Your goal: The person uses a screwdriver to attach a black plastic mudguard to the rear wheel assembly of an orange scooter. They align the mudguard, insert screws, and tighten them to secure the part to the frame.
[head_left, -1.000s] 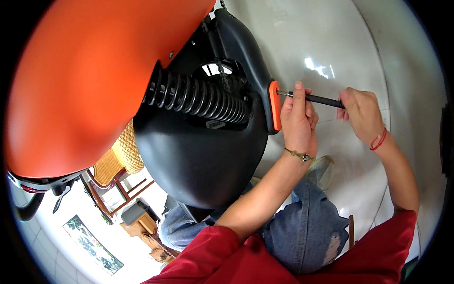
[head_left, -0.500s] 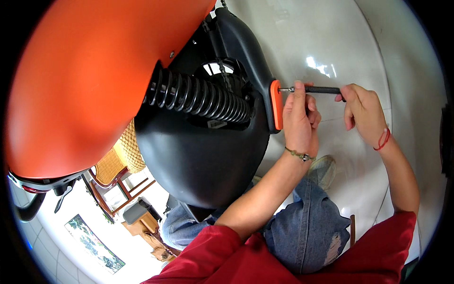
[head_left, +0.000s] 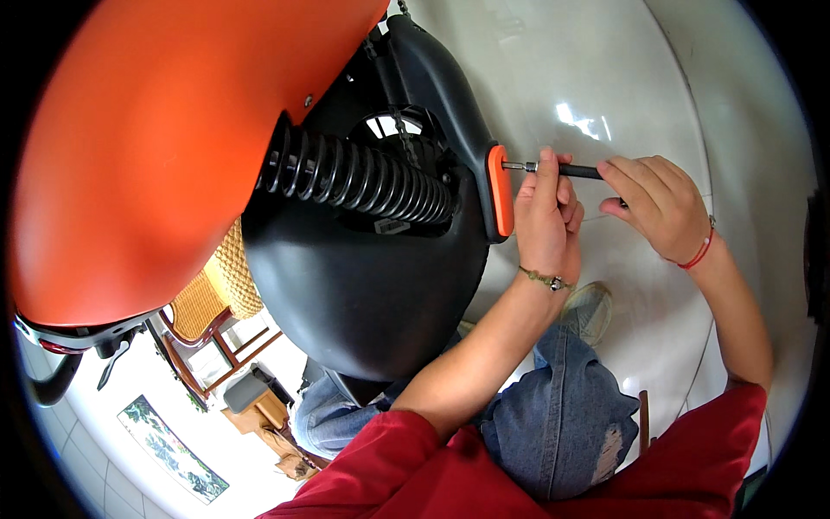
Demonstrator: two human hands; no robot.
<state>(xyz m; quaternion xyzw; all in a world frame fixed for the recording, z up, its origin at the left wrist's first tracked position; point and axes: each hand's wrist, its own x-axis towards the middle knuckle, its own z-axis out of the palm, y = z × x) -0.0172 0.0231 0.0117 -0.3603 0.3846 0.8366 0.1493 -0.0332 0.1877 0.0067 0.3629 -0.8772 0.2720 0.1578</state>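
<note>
black tool shaft point(head_left: 577, 170) half-hidden by left hand point(head_left: 546, 216)

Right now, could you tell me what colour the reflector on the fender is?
Orange: the reflector sits on the black fender, seen best in the head view.

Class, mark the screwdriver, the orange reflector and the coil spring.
screwdriver point(head_left: 577, 170): head view, on its dark shaft between the hands.
orange reflector point(head_left: 500, 190): head view, middle of its face.
coil spring point(head_left: 363, 179): head view, mid-coils.
</note>
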